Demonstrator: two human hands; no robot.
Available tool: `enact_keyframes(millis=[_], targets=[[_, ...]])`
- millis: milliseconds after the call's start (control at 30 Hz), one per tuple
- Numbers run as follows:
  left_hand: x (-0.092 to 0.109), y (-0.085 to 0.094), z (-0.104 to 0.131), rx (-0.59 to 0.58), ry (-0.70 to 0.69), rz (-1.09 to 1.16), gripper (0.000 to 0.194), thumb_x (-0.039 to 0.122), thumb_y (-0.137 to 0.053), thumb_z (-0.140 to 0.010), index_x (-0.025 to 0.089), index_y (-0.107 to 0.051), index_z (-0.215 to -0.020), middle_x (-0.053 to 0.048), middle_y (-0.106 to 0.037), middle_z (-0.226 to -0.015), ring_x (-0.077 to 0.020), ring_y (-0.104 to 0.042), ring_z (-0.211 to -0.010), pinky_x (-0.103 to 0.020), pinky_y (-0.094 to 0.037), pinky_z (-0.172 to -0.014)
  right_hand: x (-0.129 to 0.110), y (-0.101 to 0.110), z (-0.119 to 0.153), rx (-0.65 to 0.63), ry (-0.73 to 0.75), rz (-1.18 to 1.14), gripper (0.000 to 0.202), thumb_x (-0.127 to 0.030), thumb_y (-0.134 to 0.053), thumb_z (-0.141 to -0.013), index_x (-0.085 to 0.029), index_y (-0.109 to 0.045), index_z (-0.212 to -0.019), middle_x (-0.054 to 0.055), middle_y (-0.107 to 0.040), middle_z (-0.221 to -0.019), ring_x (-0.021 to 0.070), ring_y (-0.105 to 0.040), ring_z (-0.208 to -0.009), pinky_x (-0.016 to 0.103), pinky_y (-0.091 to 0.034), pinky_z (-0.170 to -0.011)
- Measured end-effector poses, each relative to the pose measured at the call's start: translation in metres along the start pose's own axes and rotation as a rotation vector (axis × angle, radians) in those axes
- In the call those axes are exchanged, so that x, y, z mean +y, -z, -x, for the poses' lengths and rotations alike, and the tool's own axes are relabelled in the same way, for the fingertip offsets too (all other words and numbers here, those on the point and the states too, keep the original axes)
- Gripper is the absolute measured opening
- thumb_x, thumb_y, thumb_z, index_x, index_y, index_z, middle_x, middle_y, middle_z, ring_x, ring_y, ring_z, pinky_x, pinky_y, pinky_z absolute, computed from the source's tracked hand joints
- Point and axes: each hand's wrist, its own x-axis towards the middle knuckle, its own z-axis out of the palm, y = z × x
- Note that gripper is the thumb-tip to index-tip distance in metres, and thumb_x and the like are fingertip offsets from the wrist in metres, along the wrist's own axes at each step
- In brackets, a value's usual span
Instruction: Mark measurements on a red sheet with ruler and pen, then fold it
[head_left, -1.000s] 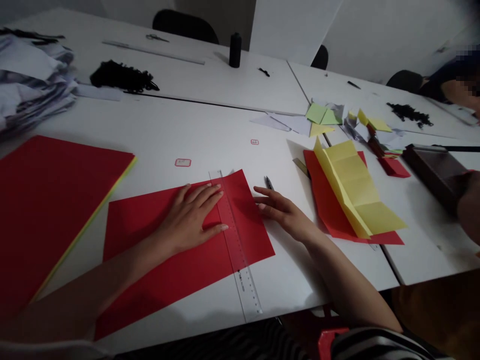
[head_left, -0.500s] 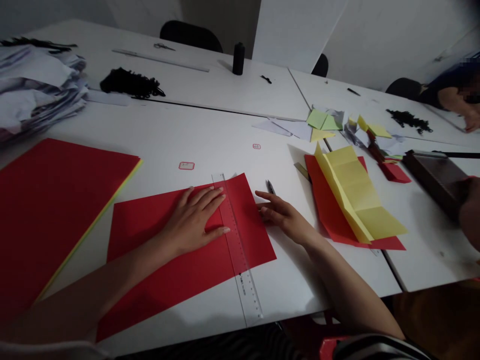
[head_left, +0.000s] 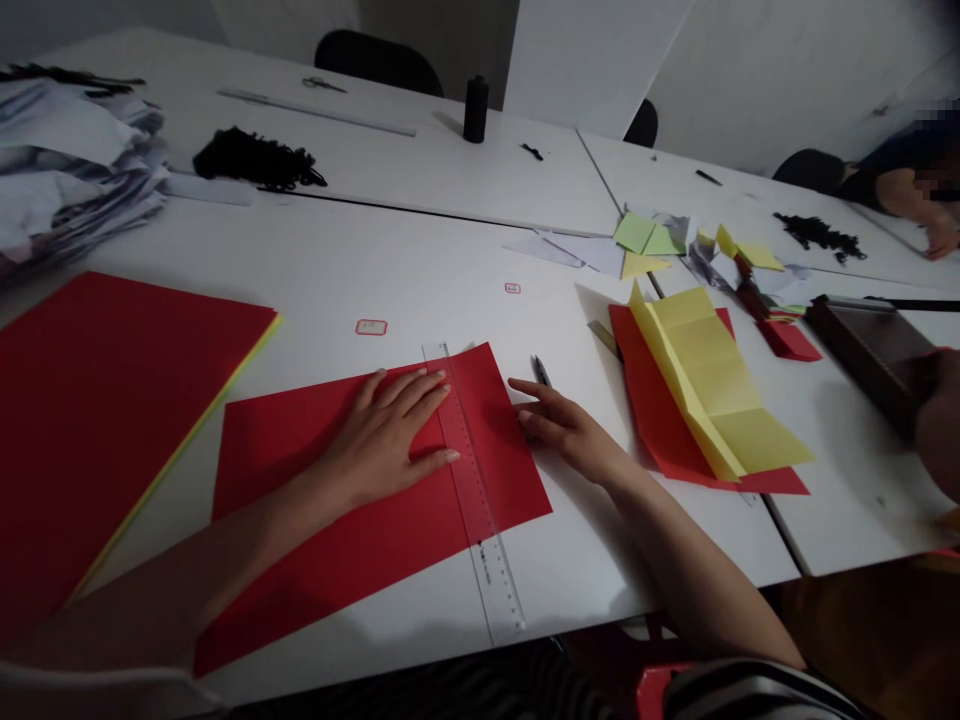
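Note:
A red sheet of paper lies flat and slanted on the table before me. A clear ruler crosses it near its right end and overhangs its front edge. My left hand is spread flat, palm down, on the sheet, its fingertips resting on the ruler. At the sheet's right edge is my right hand, index finger stretched out and the others loosely bent apart; I see nothing held in it. Whether its fingertips touch the paper edge I cannot tell. Just beyond it lies a dark pen.
On the left lies a stack of red sheets with a yellow edge. To the right, folded yellow paper rests on red paper. Farther off are a black cord bundle, a black spool and a brown box by another person's hand.
The view has shifted very slightly. Both hands, the ruler and the red sheet keep nearly the same places.

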Motion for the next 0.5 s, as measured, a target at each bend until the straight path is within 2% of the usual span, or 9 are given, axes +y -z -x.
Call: enact_keyframes(millis=[300,500], targets=[[0.0006,-0.0013,-0.004,0.035,-0.019,0.022,0.073,0.064,-0.04,-0.088,0.021,-0.034,-0.146,-0.008,-0.034,-0.152,-0.03,-0.03,-0.139,-0.051,-0.01,-0.116,-0.0039,0.0031,0.0008,0.023,-0.014,0.05,0.047,-0.033,-0.052,-0.092,-0.028,-0.042,-0.138,0.007,-0.063,-0.125,0.0222,-0.064,-0.104,0.046,-0.054,-0.093],[0.0007,-0.0027,-0.0053,0.04,-0.024,0.034,0.073,0.064,-0.039,-0.088,0.021,-0.034,-0.146,-0.008,-0.034,-0.152,-0.0308,-0.031,-0.139,-0.052,-0.009,-0.117,-0.0022,0.0016,0.0001,0.004,0.01,-0.037,0.048,-0.03,-0.051,-0.092,-0.027,-0.04,-0.138,0.007,-0.064,-0.124,0.0207,-0.066,-0.102,0.046,-0.055,-0.091]])
